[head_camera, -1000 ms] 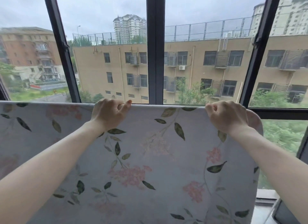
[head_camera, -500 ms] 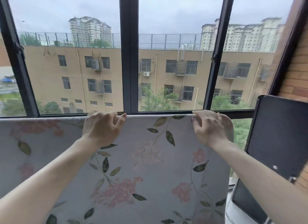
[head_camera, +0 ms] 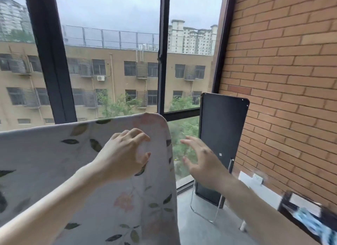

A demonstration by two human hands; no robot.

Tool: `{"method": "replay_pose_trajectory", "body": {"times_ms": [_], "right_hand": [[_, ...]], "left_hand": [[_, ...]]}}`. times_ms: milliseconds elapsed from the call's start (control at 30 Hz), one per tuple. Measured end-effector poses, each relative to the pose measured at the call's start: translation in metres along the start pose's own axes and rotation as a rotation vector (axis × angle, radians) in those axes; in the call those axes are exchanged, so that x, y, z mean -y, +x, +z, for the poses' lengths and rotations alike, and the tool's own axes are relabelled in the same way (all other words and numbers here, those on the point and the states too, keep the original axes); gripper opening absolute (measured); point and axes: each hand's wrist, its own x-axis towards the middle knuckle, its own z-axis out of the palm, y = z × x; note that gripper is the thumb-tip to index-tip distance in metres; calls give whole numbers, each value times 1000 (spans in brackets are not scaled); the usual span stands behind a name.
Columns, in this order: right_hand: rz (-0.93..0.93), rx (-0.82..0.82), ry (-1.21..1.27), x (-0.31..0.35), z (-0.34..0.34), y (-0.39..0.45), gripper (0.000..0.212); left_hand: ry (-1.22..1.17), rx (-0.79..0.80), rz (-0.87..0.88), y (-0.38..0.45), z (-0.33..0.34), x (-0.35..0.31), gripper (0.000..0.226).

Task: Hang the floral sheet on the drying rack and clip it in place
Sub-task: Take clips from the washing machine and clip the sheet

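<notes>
We had the floral sheet [head_camera: 76,171] draped over the rack, unclipped. Our left hand [head_camera: 125,157] hovered loosely curled before its right corner; our right hand [head_camera: 202,162], fingers spread, held nothing beyond it.

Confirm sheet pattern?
Pale grey sheet with dark green leaves and faded pink flowers; head view.

No text can be read — anywhere.
</notes>
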Motion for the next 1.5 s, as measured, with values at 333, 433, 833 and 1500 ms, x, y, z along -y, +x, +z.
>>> {"method": "replay_pose_trajectory", "body": {"times_ms": [333, 433, 833, 1500], "right_hand": [[423, -115, 101, -206, -115, -189, 38], [515, -120, 124, -250, -133, -233, 36], [826, -257, 245, -406, -167, -304, 36], [1314, -243, 272, -645, -158, -294, 43]], "left_hand": [[-356, 192, 240, 39, 136, -257, 36], [-417, 277, 282, 42, 171, -320, 34], [-493, 563, 384, 115, 292, -473, 35], [-535, 992, 256, 275, 552, -621, 55]]}}
